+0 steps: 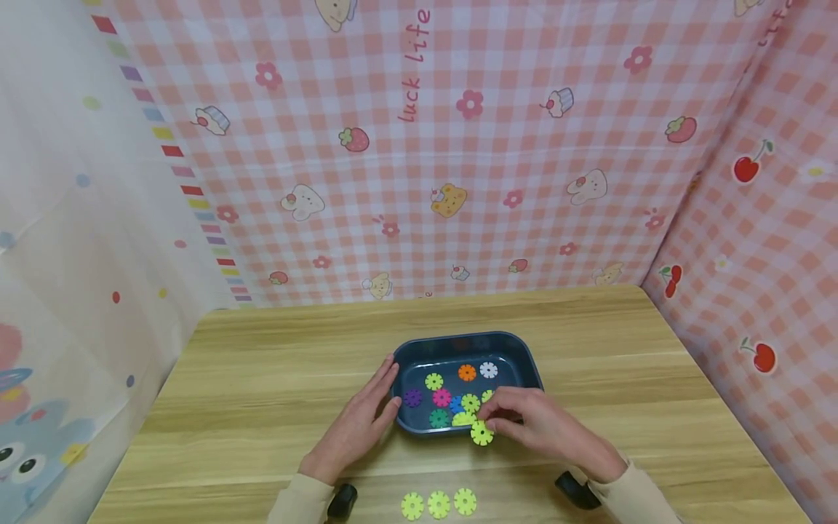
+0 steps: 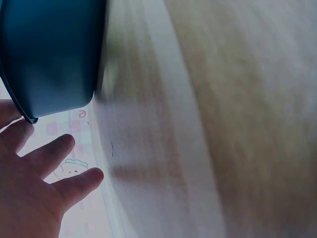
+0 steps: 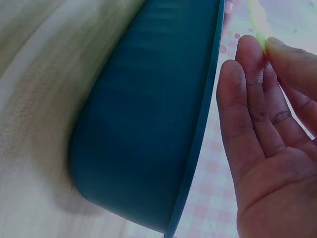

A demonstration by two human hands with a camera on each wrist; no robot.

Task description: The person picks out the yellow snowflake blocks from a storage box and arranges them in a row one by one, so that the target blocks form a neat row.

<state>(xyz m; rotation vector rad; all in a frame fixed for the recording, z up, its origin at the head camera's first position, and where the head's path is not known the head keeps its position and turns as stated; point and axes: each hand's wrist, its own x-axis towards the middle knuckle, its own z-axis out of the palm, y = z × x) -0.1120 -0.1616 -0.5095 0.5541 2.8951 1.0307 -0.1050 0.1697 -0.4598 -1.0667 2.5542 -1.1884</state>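
A dark blue tray [image 1: 517, 342] stands on the table, with several notched plastic discs in different colours inside. My right hand [image 1: 540, 422] pinches a yellow-green snowflake disc [image 1: 481, 433] between thumb and fingers above the tray's near rim. In the right wrist view that disc [image 3: 258, 20] appears edge-on at the fingertips. My left hand [image 1: 356, 422] lies against the tray's left side, its fingers straight. The left wrist view shows its fingers [image 2: 54, 151] spread, the upper ones at the tray rim [image 2: 30, 119]. Inside are orange [image 1: 467, 372], white [image 1: 488, 370] and purple [image 1: 412, 397] discs.
Three yellow-green discs lie in a row near the table's front edge, the middle disc [image 1: 439, 503] between the other two. Checked pink cloth [image 1: 425, 167] hangs behind the wooden table [image 1: 281, 364], with more cloth at both sides. Black bands [image 1: 576, 490] sit at the wrists.
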